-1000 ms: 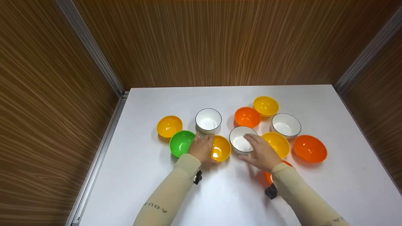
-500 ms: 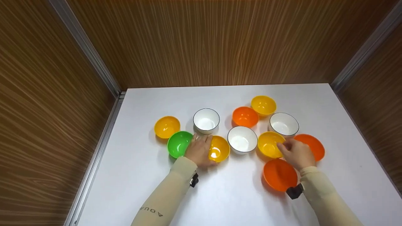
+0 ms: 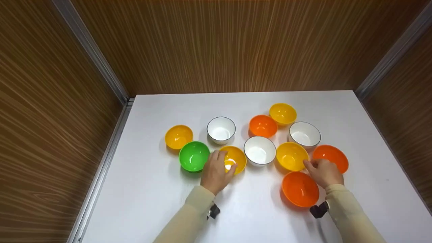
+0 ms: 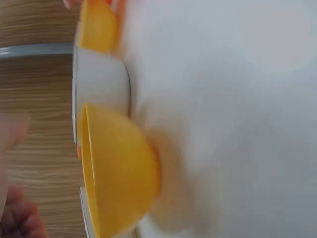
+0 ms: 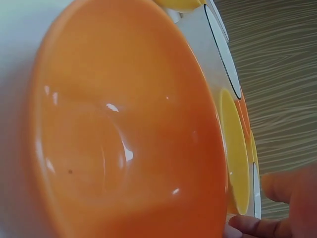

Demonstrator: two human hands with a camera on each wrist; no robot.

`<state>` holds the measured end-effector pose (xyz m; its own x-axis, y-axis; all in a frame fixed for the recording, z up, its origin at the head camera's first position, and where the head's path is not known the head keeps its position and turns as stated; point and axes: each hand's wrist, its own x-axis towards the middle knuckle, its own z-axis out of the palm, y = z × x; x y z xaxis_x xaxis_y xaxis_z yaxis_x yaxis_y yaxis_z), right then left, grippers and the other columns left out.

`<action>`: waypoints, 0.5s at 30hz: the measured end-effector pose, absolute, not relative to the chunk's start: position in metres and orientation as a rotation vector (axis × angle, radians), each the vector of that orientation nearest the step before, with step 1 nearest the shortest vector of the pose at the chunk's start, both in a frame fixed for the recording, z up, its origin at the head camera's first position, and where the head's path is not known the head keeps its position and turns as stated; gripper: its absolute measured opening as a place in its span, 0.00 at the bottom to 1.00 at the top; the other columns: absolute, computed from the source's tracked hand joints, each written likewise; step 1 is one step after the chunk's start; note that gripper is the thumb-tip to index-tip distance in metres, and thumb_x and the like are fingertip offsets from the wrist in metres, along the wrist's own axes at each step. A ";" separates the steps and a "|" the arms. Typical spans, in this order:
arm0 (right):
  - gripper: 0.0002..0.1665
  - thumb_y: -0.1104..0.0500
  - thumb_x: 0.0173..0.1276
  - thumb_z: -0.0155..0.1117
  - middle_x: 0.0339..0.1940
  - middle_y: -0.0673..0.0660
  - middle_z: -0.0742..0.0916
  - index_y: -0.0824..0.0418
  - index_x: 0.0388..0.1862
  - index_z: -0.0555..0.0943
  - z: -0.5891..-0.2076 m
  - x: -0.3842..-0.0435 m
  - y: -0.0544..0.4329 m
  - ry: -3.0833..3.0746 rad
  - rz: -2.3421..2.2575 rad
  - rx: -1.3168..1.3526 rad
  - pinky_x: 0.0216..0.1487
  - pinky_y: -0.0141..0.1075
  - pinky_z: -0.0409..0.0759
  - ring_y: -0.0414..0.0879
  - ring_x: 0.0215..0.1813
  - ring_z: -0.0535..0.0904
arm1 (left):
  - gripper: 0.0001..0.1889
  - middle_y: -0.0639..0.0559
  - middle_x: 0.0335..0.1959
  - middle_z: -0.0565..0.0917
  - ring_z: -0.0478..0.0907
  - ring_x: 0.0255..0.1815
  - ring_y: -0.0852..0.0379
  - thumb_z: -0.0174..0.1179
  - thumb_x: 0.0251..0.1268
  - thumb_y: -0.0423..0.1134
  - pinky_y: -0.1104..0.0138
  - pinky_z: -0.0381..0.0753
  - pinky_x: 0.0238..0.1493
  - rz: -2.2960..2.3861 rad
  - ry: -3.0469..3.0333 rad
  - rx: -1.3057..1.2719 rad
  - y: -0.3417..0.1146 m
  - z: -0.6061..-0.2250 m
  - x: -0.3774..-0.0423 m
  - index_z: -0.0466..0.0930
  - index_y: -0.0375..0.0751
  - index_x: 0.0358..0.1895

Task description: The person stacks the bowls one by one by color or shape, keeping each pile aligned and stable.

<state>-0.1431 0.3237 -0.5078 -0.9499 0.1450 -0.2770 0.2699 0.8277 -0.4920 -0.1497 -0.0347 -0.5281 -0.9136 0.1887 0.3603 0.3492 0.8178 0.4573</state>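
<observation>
My left hand (image 3: 217, 172) hovers at the left side of a yellow bowl (image 3: 238, 160), fingers relaxed and thumb toward its near rim. In the left wrist view that yellow bowl (image 4: 121, 171) stands upright, and the fingers (image 4: 20, 215) are apart from it. At the right, my right hand (image 3: 324, 172) is beside another yellow bowl (image 3: 292, 156). In the right wrist view a fingertip (image 5: 242, 223) is right at the end of its rim, with the thumb raised and a gap between them. A large orange bowl (image 3: 300, 189) sits just in front, filling much of that view.
Left of the left hand are a green bowl (image 3: 194, 156) and a yellow bowl (image 3: 179, 136). White bowls (image 3: 221, 130), (image 3: 260, 150), (image 3: 304, 134) stand among small orange (image 3: 263, 126) and yellow (image 3: 282, 113) bowls. Another orange bowl (image 3: 332, 157) is behind the right hand. Wood-grain panels (image 3: 216, 47) enclose the white table (image 3: 141, 202).
My right hand has moved right from the middle white bowl to the right yellow bowl, then slightly nearer. My left hand has drawn back a little from between the green and yellow bowls.
</observation>
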 end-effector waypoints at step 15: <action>0.42 0.33 0.73 0.42 0.47 0.64 0.81 0.70 0.59 0.73 -0.515 -0.145 0.325 2.483 -1.030 0.437 0.50 0.52 0.76 0.57 0.47 0.73 | 0.18 0.48 0.22 0.79 0.74 0.15 0.57 0.44 0.76 0.50 0.66 0.73 0.20 -1.821 -2.543 0.558 -0.023 -0.569 -0.126 0.74 0.37 0.38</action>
